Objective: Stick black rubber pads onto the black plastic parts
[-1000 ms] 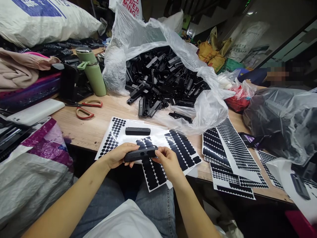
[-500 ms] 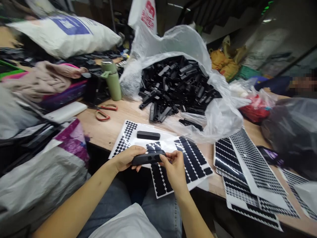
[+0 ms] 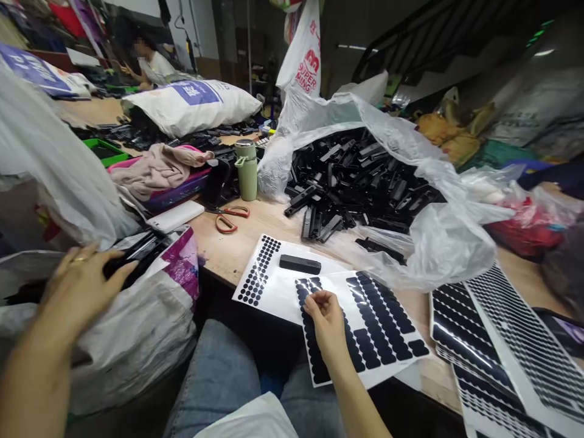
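Note:
At the mouth of a white woven sack (image 3: pixel 137 347) on the left, my left hand (image 3: pixel 79 292) has its thumb and fingers around a black plastic piece (image 3: pixel 119 263). Other dark pieces in the sack partly blend with it. My right hand (image 3: pixel 329 319) is pinched closed over a sheet of black stickers (image 3: pixel 378 322) at the table edge; whatever lies between its fingertips is hidden. Behind that hand, a black oblong piece (image 3: pixel 300 264) rests on a white sheet, beside rows of small black round stickers (image 3: pixel 259 272).
A clear plastic bag (image 3: pixel 449 237) spills black pieces (image 3: pixel 365 182) across the table. Red-handled scissors (image 3: pixel 227 222) and a green flask (image 3: pixel 247 173) stand left of it. More sticker sheets (image 3: pixel 479 340) overhang the right edge. Another person (image 3: pixel 155 64) sits at the back left.
My left hand has gone from the middle to the sack at left, taking the black piece away from my right hand. My right hand has come down over the sticker sheet. The view has turned left.

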Action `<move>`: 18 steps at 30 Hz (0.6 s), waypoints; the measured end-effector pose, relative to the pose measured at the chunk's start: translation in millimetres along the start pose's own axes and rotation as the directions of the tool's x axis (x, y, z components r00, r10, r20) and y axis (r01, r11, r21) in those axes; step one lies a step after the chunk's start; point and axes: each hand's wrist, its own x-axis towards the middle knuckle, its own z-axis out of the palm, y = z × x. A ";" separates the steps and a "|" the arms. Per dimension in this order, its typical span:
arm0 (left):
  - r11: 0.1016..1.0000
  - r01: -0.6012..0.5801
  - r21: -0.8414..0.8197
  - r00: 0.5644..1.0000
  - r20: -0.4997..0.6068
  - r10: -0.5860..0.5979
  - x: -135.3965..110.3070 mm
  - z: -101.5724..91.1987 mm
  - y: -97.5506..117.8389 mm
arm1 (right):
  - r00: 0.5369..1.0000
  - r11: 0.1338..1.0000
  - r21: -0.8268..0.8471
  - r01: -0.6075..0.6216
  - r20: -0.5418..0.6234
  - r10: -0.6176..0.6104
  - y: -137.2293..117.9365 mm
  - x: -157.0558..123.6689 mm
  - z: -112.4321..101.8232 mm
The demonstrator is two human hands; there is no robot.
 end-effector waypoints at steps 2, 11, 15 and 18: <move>0.978 -0.174 -0.113 0.983 -0.069 0.167 3.2 33.6 55.6 | 1.000 0.999 -0.049 0.017 0.020 -0.016 -1.6 1.5 -0.7; 0.742 -0.405 -0.535 0.628 0.427 0.651 44.7 165.9 256.2 | 0.934 0.756 -0.579 0.306 0.335 -0.122 -10.5 38.7 61.7; 0.767 -0.336 -0.546 0.662 0.442 0.605 57.5 171.1 241.9 | 0.933 0.572 -0.749 0.333 0.350 -0.085 -5.9 59.1 96.6; 0.771 -0.258 -0.582 0.712 0.425 0.559 58.3 157.4 221.2 | 0.931 0.552 -0.763 0.337 0.358 -0.072 -4.9 62.2 100.8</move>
